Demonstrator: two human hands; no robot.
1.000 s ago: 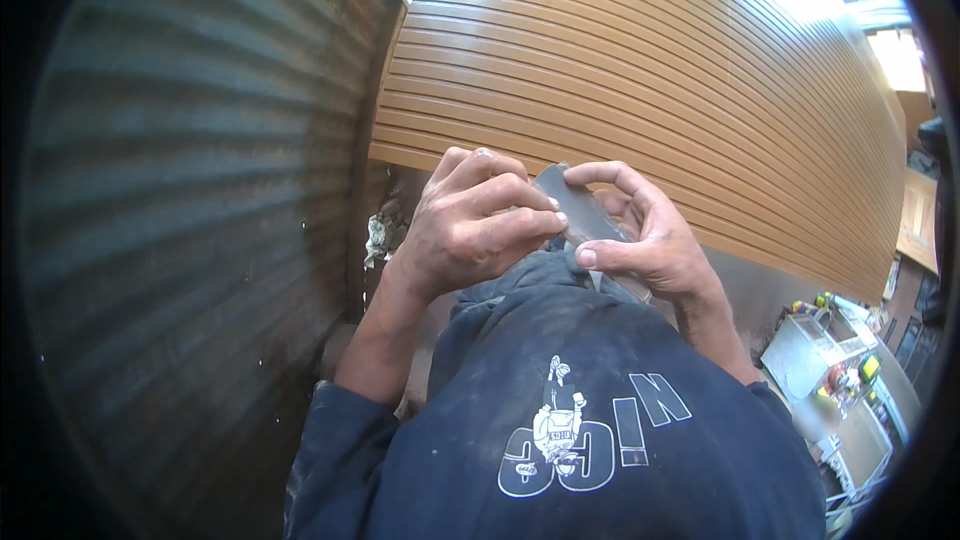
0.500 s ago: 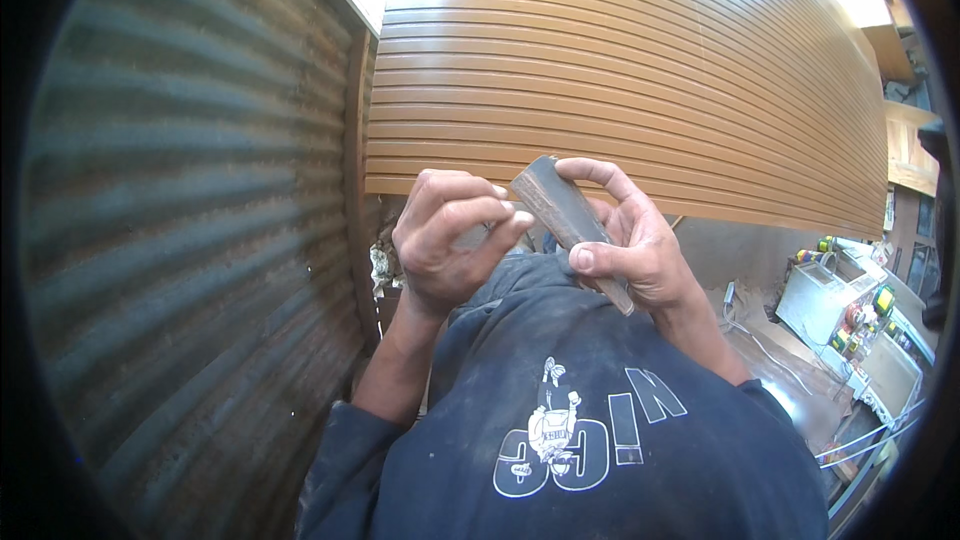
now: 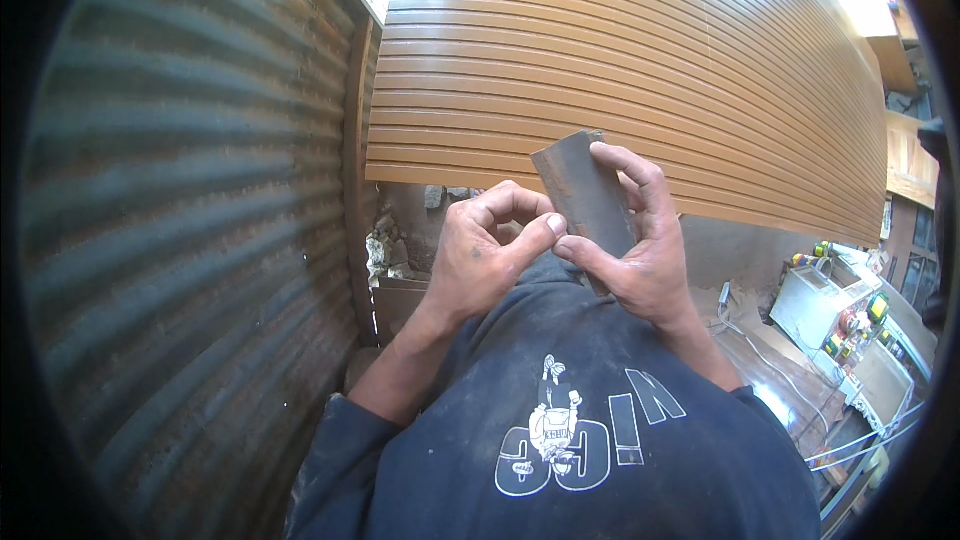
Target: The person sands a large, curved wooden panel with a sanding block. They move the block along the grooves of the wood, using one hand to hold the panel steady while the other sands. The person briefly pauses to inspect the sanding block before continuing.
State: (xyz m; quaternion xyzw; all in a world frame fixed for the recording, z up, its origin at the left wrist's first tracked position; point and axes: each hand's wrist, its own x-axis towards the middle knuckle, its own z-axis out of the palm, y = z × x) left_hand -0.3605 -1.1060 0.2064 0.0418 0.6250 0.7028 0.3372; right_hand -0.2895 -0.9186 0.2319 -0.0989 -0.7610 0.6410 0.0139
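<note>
My right hand (image 3: 650,240) holds a dark grey folded sheet (image 3: 588,190) that looks like worn sandpaper, with brownish streaks along its left side. The right thumb presses its near face while the fingers wrap behind its right edge. The sheet is tilted, its broad face toward me. At its lower left edge, the thumb and index finger of my left hand (image 3: 485,250) close in a pinch, the left thumb tip close by the right thumb. The left hand's other fingers curl in, partly hidden. Both hands are in front of my dark sweatshirt (image 3: 450,420).
A large brown panel with grooved slats (image 3: 600,70) stretches across the far side. Rusty corrugated metal sheeting (image 3: 200,220) stands close on the left. Rubble (image 3: 388,248) lies behind my left hand. At the right are a white cabinet-like box (image 3: 805,300), cables and scattered items.
The sheet has turned so more of its broad face shows and has risen slightly. My left hand has moved right, from apart to the sheet's edge, its thumb and index finger closing.
</note>
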